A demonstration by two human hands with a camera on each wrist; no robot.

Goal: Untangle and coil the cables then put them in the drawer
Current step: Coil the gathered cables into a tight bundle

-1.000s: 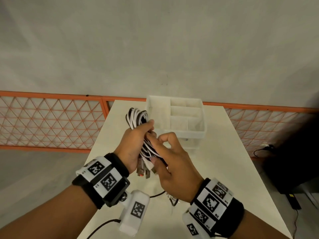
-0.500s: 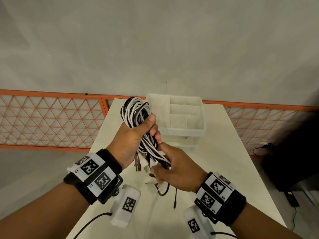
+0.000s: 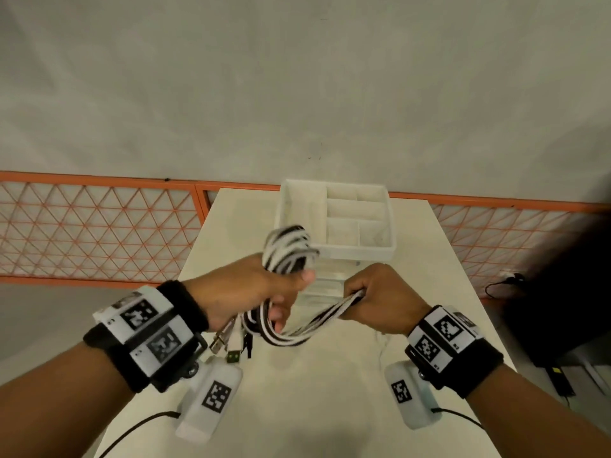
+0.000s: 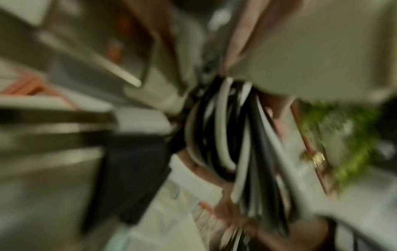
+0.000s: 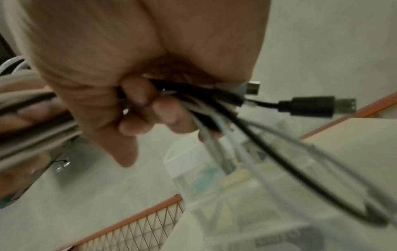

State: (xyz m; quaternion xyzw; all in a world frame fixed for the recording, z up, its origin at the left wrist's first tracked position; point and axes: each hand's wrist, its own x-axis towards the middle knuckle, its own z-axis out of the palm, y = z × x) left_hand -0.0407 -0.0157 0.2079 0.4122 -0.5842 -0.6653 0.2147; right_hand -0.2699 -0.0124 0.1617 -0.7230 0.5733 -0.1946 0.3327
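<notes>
On 1 white table [image 3: 330,375], w/ 1 divided drawer [image 3: 360,252] at the far end, your 2 hands hold 1 black-and-white cable bundle [image 3: 287,256] above it: left hand [image 3: 254,289] fisted round the coil, right hand [image 3: 380,297] gripping the pulled-out strands (plug count unclear).

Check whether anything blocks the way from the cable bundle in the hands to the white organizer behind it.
Nothing visible does. The cable bundle is gripped by the left hand and right hand just in front of the white organizer; its open top compartments look empty. Its lower drawers are hidden.
</notes>
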